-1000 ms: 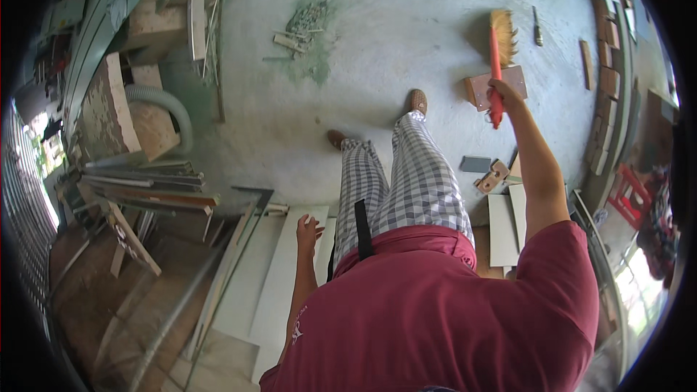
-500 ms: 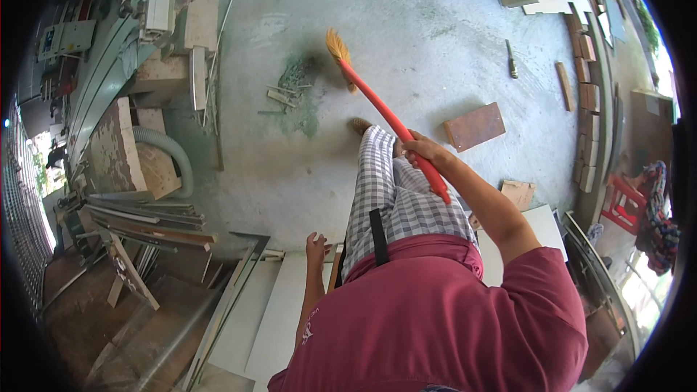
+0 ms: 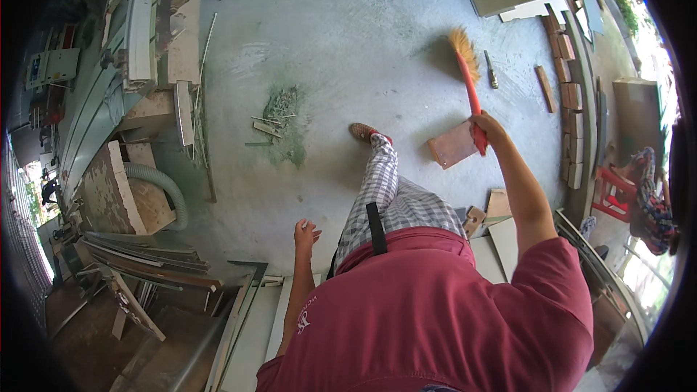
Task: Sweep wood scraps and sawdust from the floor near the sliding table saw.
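Note:
My right hand point(image 3: 488, 129) is wrapped round the red handle of a short broom point(image 3: 470, 88), held out to my right. Its yellow straw bristles fan out at the far end, by a slender dark tool point(image 3: 491, 70) on the floor. The handle's near end overlaps a reddish-brown block point(image 3: 454, 147) in the view; whether they touch I cannot tell. Low at my left side hangs my left hand point(image 3: 307, 237), its fingers loosely bent and apart, with nothing visible in it. A heap of greenish debris point(image 3: 287, 127) with thin strips lies on the floor ahead, to the left.
Stacked boards and metal profiles point(image 3: 145, 254) crowd the left, beside a grey ribbed hose point(image 3: 163, 187). A row of bricks point(image 3: 572, 127) lines the right, with a loose wooden strip point(image 3: 546, 89) beside it. A red plastic stool point(image 3: 613, 192) stands farther right.
The broom has swung from in front of me to the right with my right hand. The floor debris now appears slightly lower and further left in the view. My left hand still hangs low.

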Action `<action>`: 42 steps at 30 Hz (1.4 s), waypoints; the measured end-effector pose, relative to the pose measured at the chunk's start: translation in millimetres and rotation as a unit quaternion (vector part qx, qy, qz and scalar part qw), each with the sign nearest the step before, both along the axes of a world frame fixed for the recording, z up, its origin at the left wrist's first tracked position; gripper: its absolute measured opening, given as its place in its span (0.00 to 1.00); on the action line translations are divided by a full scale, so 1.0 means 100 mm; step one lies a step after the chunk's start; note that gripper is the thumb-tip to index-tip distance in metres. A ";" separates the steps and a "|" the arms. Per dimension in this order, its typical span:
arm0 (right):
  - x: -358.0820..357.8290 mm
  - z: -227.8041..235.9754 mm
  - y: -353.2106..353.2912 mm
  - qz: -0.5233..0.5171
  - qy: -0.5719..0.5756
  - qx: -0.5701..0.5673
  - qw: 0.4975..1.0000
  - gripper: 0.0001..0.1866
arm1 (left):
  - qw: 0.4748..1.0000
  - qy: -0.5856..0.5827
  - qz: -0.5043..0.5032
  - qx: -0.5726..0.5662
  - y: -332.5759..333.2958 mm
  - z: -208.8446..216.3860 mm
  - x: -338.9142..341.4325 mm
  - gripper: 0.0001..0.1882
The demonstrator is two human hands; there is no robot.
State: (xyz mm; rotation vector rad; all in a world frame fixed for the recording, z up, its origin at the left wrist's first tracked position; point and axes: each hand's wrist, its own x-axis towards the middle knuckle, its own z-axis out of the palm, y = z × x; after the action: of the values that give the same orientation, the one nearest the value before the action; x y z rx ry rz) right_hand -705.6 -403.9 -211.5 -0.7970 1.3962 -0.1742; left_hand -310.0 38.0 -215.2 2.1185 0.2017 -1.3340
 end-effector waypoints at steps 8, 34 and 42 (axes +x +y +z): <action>1.30 -0.71 -0.07 0.012 0.081 0.038 0.996 0.24 | 0.998 0.000 -0.029 0.052 -0.43 0.20 0.28 0.24; 0.11 0.21 -0.79 0.024 0.192 -0.131 0.972 0.24 | 0.999 -0.029 0.000 0.046 -1.08 0.27 0.81 0.24; -0.68 0.13 -1.94 -0.032 0.259 -0.043 0.964 0.09 | 0.995 -0.031 0.033 0.091 -0.71 0.37 0.58 0.23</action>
State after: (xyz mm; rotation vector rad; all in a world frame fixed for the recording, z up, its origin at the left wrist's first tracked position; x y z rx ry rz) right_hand -773.9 -597.4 -198.2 -0.9085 1.9198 -0.0762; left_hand -252.2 -32.8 -178.6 2.2805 0.3776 -1.2511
